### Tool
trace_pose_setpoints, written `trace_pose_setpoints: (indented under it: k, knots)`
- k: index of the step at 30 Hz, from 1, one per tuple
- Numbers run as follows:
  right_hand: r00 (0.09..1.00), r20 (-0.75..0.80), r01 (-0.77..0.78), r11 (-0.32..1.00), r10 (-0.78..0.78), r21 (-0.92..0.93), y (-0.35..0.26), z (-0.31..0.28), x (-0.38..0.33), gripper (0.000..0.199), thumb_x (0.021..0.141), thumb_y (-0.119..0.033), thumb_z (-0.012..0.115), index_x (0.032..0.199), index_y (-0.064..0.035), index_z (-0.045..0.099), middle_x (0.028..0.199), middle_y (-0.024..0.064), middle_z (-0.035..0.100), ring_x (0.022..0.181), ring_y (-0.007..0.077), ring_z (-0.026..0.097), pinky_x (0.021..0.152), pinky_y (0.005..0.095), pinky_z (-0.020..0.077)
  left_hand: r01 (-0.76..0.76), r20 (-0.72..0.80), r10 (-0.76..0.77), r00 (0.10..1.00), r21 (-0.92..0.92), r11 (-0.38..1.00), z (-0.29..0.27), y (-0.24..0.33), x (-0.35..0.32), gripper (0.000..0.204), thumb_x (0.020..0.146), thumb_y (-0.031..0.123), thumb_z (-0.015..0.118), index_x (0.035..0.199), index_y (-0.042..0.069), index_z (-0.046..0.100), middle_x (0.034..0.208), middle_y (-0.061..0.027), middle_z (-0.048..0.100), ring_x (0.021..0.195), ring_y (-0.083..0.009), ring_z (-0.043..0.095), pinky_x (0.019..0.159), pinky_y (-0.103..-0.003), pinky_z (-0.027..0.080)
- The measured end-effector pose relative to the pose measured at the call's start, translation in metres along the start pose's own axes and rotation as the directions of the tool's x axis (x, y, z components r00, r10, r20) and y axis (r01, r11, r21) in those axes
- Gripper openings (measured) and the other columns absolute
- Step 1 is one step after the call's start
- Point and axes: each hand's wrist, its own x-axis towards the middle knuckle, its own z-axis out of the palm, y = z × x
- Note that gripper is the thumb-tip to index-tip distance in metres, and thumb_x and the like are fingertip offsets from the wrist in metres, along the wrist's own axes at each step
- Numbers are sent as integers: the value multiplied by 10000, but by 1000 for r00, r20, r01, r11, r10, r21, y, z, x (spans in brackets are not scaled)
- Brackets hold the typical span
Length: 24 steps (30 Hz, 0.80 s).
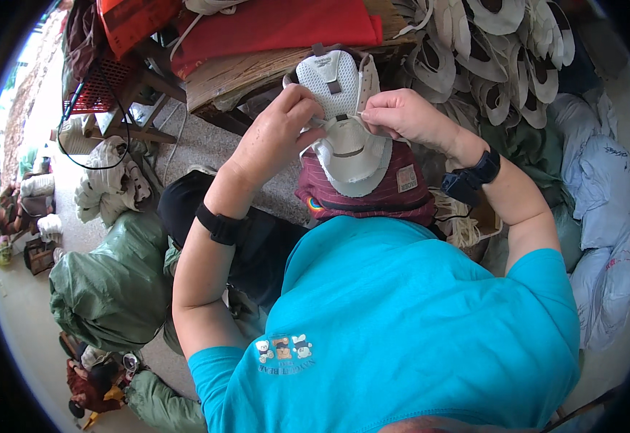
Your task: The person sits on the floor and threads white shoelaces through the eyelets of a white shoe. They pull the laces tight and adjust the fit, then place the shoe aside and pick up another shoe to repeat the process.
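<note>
Now both hands held one white shoe upper (341, 123) above the lap. Left hand (275, 133) and right hand (401, 115) pinched its sides. It stood tall, top pointing away.

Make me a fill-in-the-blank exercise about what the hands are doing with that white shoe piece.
1. Both hands hold a white mesh shoe upper over a ____ striped cloth.
2. The left hand and right hand each wear a ____ wristband.
3. The person wears a ____ T-shirt.
4. More white shoe uppers are piled to the person's ____.

Missing words: maroon; black; turquoise; right
</note>
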Motion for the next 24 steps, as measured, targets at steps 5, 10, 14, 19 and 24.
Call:
trace_pose_setpoints:
  k: [5, 10, 14, 19, 24]
  knots:
    - [985, -82, 112, 922, -152, -370, -2, -1, 5, 211, 894, -207, 586, 770, -52, 658, 618, 38, 595, 550, 152, 552, 534, 292, 433, -14, 5, 14, 1000, 82, 997, 2, 1, 6, 299, 746, 112, 792, 927, 7, 578, 1011, -120, 528, 891, -300, 602, 773, -382, 521]
    - [836, 14, 278, 402, -548, -873, -13, 17, 7, 208, 851, -228, 588, 814, -40, 671, 642, 180, 605, 595, 347, 613, 595, 448, 504, -50, -47, 57, 997, 141, 989, 6, -4, 3, 260, 768, 138, 787, 863, 20, 577, 884, -112, 528, 816, -317, 574, 711, -395, 492]
    - [897, 92, 265, 359, -432, -895, -29, 9, 4, 178, 837, -231, 657, 865, -55, 655, 776, 134, 628, 804, 315, 640, 731, 433, 517, -8, -103, 20, 995, 113, 994, 5, 1, -1, 215, 830, 194, 717, 848, 14, 602, 851, -107, 554, 877, -316, 581, 768, -409, 500]
    - [665, 160, 467, 239, -729, -851, -50, 1, 2, 306, 753, -137, 774, 976, -61, 578, 1077, 103, 550, 1082, 308, 560, 902, 413, 479, 163, -207, -91, 974, 367, 916, 16, 16, 10, 192, 858, 176, 700, 798, -1, 654, 873, -129, 588, 783, -315, 596, 699, -396, 492]
    - [825, 269, 474, 350, -497, -808, -47, -17, 8, 353, 730, -89, 784, 992, -53, 551, 1078, 100, 520, 1024, 299, 571, 885, 421, 489, 332, -199, -326, 924, -4, 943, 14, 16, 17, 144, 881, 139, 677, 819, 8, 668, 841, -74, 581, 746, -200, 594, 678, -309, 481]
